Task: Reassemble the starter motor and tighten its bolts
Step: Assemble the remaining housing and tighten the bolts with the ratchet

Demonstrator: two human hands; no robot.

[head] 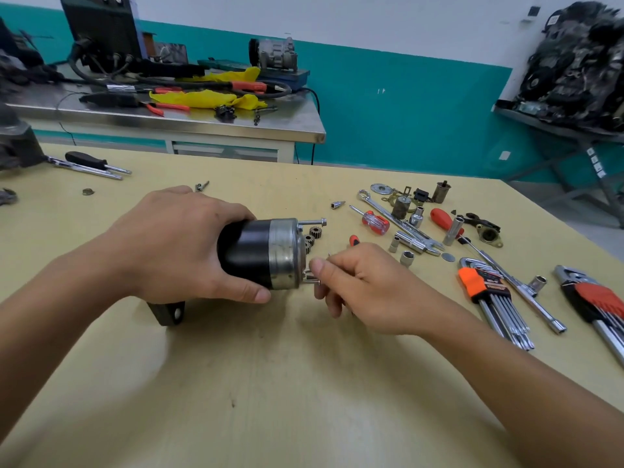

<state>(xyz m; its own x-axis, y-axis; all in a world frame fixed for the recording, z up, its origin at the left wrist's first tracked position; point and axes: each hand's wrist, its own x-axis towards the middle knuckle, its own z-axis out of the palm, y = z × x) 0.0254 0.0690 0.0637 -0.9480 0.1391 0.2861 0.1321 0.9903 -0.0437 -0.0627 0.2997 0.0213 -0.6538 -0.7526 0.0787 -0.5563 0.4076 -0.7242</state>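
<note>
My left hand (179,244) grips the black body of the starter motor (260,253), held on its side just above the yellow table. Its silver end ring faces right, with small brown planetary gears (312,236) showing on the end face. One long bolt (312,222) sticks out at the top of the ring. At the lower edge, my right hand (358,285) pinches a second bolt (310,276) between thumb and fingers. A dark bracket (169,312) lies on the table under the motor.
Tools lie to the right: a red screwdriver (373,221), a combination wrench (398,224), several sockets, two hex key sets (489,295) and an orange-handled driver (442,219). Small motor parts (401,204) sit at the back right. Screwdrivers (91,165) lie far left.
</note>
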